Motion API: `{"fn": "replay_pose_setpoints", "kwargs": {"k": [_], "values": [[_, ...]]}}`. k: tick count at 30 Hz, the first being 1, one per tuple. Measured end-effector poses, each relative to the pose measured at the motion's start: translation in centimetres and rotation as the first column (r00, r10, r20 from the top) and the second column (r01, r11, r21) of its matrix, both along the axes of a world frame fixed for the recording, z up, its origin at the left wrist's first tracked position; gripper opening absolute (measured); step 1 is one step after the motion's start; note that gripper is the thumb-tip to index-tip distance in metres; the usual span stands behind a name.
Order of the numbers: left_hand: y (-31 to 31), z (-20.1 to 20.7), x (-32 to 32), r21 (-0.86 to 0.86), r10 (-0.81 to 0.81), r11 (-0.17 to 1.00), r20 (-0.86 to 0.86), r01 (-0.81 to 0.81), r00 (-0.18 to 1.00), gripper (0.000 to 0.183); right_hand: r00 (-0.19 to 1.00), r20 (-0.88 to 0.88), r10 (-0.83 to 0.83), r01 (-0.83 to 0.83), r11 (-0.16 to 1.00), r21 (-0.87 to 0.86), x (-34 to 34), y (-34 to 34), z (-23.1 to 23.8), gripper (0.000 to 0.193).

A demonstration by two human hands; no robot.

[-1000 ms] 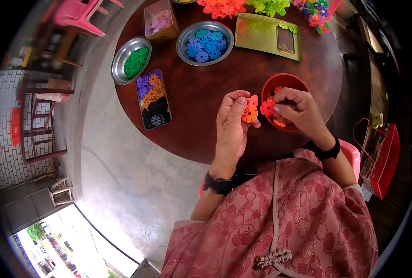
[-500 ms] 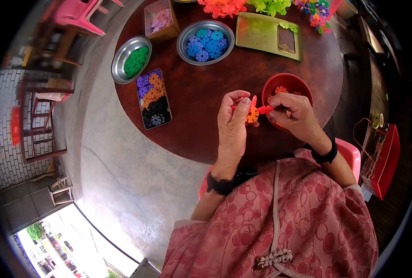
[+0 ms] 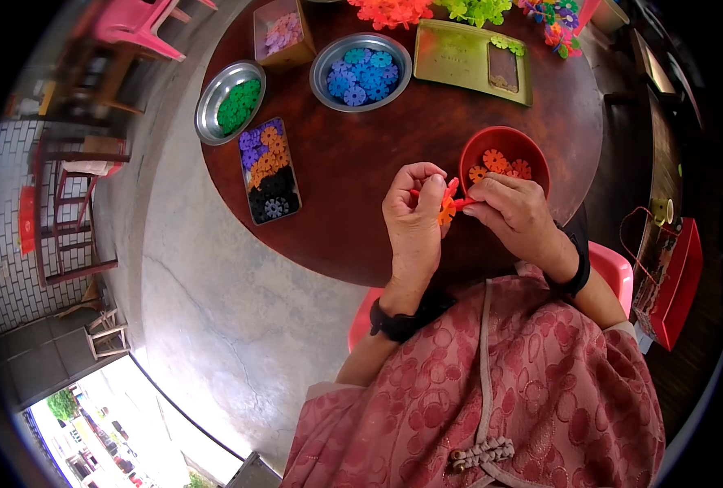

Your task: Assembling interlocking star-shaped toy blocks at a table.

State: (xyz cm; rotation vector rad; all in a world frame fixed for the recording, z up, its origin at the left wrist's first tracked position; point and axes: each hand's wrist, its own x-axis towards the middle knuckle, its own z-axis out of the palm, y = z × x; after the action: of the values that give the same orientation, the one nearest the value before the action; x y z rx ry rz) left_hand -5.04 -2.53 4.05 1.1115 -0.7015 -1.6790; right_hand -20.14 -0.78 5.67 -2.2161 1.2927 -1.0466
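Observation:
My left hand (image 3: 413, 220) is closed around a small joined cluster of red and orange plastic interlocking discs (image 3: 447, 213), with thumb and fingers pinching it. My right hand (image 3: 520, 215) pinches a red disc (image 3: 462, 203) edge-on at the right side of that cluster. Its slots are too small to make out, and the fingers hide part of the cluster. Just beyond my right hand stands a red bowl (image 3: 465, 154) with several loose orange discs (image 3: 496, 161) inside. Both hands are above the near edge of the round table.
On the brown round table (image 3: 361, 187) stand a metal bowl of blue discs (image 3: 361, 77), a metal bowl of green discs (image 3: 238, 107), a tray of purple, orange and black discs (image 3: 269, 172), a box of pink discs (image 3: 284, 32) and a greenish-gold lid (image 3: 451, 57). Assembled disc clusters (image 3: 390, 12) lie at the back.
My right hand has turned and come closer to my left, bringing the red disc in edge-on. The cluster has rotated slightly, and more orange discs in the red bowl are uncovered.

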Motion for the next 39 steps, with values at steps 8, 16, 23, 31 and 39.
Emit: {"fn": "replay_pose_setpoints", "kwargs": {"k": [8, 16, 23, 31, 39], "values": [[0.3, -0.7, -0.2, -0.129, 0.005, 0.992, 0.004, -0.004, 1.000, 0.009, 0.999, -0.027, 0.037, -0.037, 0.999, 0.004, 0.3, 0.0, 0.8, 0.012], [-0.3, -0.3, 0.8, -0.214, -0.175, 0.963, -0.024, 0.166, 0.984, 0.022, 0.999, -0.020, 0.049, -0.049, 0.999, -0.009, -0.8, -0.7, 1.1, 0.013], [-1.0, 0.1, 2.4, -0.157, -0.381, 0.915, -0.036, 0.371, 0.924, 0.029, 0.980, -0.007, 0.201, -0.200, 0.977, 0.078, -2.2, -1.5, 1.5, 0.013], [-1.3, -0.9, 2.5, -0.073, -0.114, 0.992, -0.096, 0.107, 0.989, 0.025, 0.972, -0.236, -0.019, 0.056, 0.987, 0.152, -3.6, -2.4, 0.2, 0.013], [-1.3, -1.0, 2.2, -0.044, -0.081, 0.996, -0.126, 0.076, 0.989, 0.023, 0.878, -0.478, 0.026, 0.063, 0.983, 0.171, -3.6, -1.2, -1.2, 0.031]]}}
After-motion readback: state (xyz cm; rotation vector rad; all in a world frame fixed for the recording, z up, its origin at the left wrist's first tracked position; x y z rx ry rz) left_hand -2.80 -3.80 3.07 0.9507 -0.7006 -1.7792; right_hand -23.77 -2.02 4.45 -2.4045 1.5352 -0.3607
